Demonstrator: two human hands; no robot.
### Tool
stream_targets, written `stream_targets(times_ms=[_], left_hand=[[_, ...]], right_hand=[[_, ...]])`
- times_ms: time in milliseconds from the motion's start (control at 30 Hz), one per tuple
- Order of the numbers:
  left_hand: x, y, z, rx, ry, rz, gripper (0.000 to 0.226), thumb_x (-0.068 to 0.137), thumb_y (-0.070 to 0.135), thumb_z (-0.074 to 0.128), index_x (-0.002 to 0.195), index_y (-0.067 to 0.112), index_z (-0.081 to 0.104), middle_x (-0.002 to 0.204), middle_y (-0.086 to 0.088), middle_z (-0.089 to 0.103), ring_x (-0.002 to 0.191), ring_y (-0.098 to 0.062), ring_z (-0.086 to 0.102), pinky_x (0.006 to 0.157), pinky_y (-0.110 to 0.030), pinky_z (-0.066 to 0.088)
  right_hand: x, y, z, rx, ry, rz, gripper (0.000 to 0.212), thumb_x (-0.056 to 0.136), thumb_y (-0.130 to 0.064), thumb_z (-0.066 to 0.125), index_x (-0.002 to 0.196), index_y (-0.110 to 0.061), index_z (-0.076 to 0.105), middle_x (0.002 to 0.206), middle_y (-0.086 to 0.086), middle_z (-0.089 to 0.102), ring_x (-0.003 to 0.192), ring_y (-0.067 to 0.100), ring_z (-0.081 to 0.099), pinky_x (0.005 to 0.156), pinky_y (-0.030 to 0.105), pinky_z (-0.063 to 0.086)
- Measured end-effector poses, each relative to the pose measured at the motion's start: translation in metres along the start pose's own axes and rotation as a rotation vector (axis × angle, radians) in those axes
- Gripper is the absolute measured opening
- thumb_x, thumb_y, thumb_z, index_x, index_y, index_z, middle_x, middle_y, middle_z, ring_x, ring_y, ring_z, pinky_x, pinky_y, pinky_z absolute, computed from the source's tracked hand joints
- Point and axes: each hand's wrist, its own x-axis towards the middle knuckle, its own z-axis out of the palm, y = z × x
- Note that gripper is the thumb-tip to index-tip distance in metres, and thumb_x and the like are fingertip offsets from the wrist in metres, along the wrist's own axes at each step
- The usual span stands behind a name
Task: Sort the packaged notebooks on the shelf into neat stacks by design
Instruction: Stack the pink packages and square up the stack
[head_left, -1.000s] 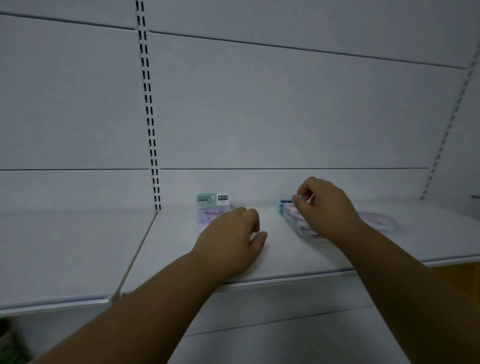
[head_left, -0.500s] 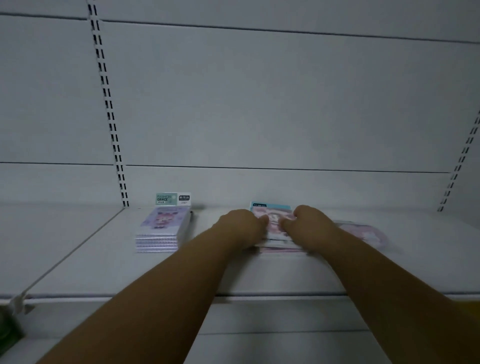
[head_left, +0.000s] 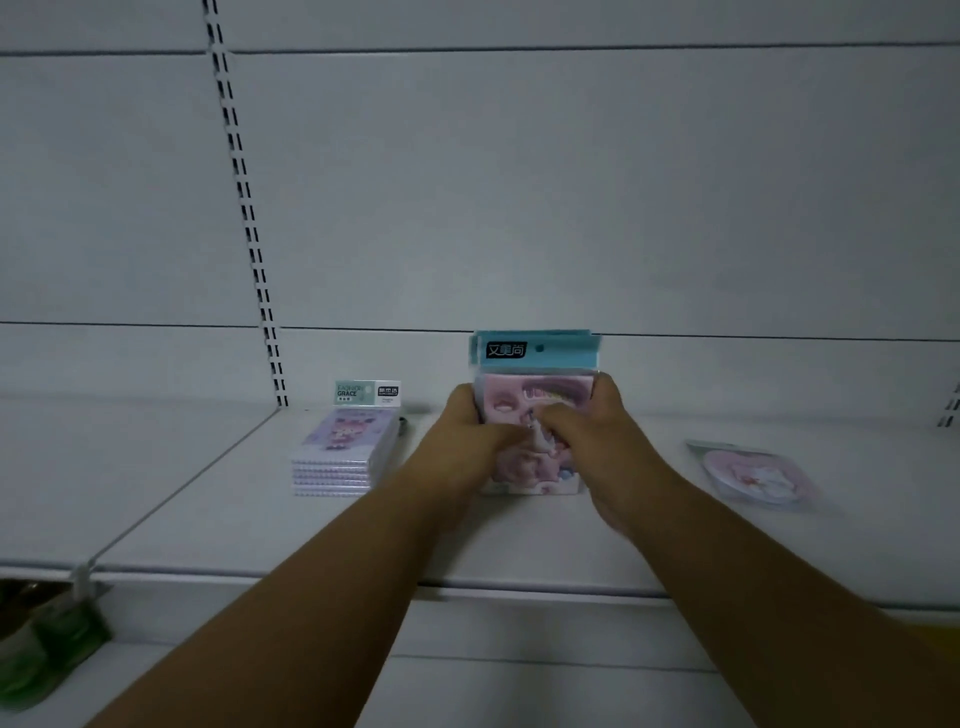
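A bundle of pink packaged notebooks (head_left: 535, 387) with blue header cards stands tilted upright on the white shelf (head_left: 218, 519). My left hand (head_left: 470, 436) grips its left side and my right hand (head_left: 592, 431) grips its right side, thumbs across the front cover. To the left lies a neat stack of purple packaged notebooks (head_left: 340, 454) with a green header card at the back. A single pink packaged item (head_left: 753, 475) lies flat to the right, apart from my hands.
The shelf's front edge (head_left: 519, 584) runs across below my forearms. A slotted upright (head_left: 244, 208) climbs the back panel at left. Green packets (head_left: 41, 639) sit on a lower level at the bottom left. Another shelf board joins at the left.
My left hand moved from the purple stack to the pink bundle. Both hands closed on the bundle and tipped it up from lying flat to standing.
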Motion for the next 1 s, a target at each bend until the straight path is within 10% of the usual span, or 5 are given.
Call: stream_targets(times_ms=[233,533,667,1000], left_hand=[[0.001,-0.007,-0.001,-0.286,-0.048,-0.073,0.038,0.089,0.017,0.064,0.125,0.011,0.054,0.116,-0.019,0.07,0.1,-0.038,0.071,0.091,-0.059,0.055],[-0.004,0.0,-0.018,0.471,-0.208,0.095,0.033,0.094,0.014,0.064,0.124,0.02,0.052,0.123,0.002,0.066,0.097,-0.007,0.064,0.064,-0.01,0.051],[-0.003,0.002,-0.021,0.543,-0.092,0.063,0.037,0.092,0.016,0.067,0.126,0.017,0.053,0.117,0.002,0.068,0.091,-0.009,0.064,0.072,-0.019,0.052],[0.011,0.012,-0.014,0.755,-0.043,-0.178,0.032,0.092,0.035,0.063,0.112,0.01,0.062,0.104,-0.007,0.063,0.076,-0.012,0.053,0.061,-0.024,0.042]], right_hand=[[-0.008,-0.004,0.004,0.232,-0.012,0.096,0.031,0.092,-0.025,0.06,0.122,-0.021,0.05,0.104,0.01,0.072,0.084,0.029,0.075,0.073,0.045,0.062],[-0.01,-0.001,-0.021,-0.266,-0.226,-0.02,0.028,0.099,-0.03,0.05,0.126,-0.031,0.042,0.119,-0.005,0.065,0.097,0.01,0.07,0.083,0.032,0.059],[-0.003,0.002,-0.025,-0.374,-0.149,-0.063,0.028,0.094,-0.036,0.057,0.121,-0.026,0.053,0.116,-0.003,0.069,0.101,0.016,0.07,0.092,0.045,0.057],[0.022,0.004,-0.02,-0.44,0.001,0.281,0.041,0.082,-0.038,0.074,0.102,-0.004,0.065,0.085,0.016,0.07,0.067,0.027,0.067,0.057,0.033,0.06]])
